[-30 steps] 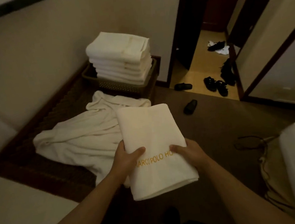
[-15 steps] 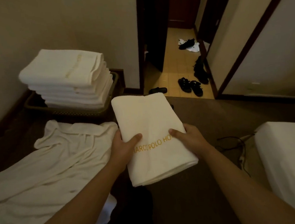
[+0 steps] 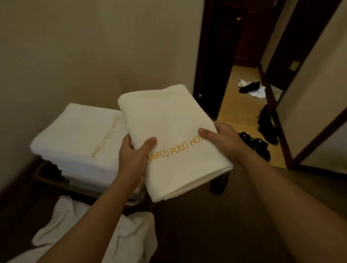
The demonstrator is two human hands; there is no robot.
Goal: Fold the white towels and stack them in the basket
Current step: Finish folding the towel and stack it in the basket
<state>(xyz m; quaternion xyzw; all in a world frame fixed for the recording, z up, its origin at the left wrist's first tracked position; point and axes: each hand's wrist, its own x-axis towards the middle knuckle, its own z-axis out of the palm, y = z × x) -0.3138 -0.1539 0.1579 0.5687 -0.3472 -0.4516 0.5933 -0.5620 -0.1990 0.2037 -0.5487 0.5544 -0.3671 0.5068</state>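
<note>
Folded white towel (image 3: 175, 139) held in air just beside towel stack (image 3: 81, 143) in basket (image 3: 46, 178), left hand (image 3: 133, 155) and right hand (image 3: 223, 139) grasping its side edges, thumbs on top, unfolded white cloth (image 3: 106, 242) on floor.

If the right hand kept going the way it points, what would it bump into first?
Probably the wall behind the basket. The right hand, holding the towel, points up-left, seemingly passing the stack's right edge; depth is unclear.

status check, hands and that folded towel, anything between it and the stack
Left hand and right hand both grip the folded towel. Held beside the stack in the basket, not yet placed. Nothing in between.
</note>
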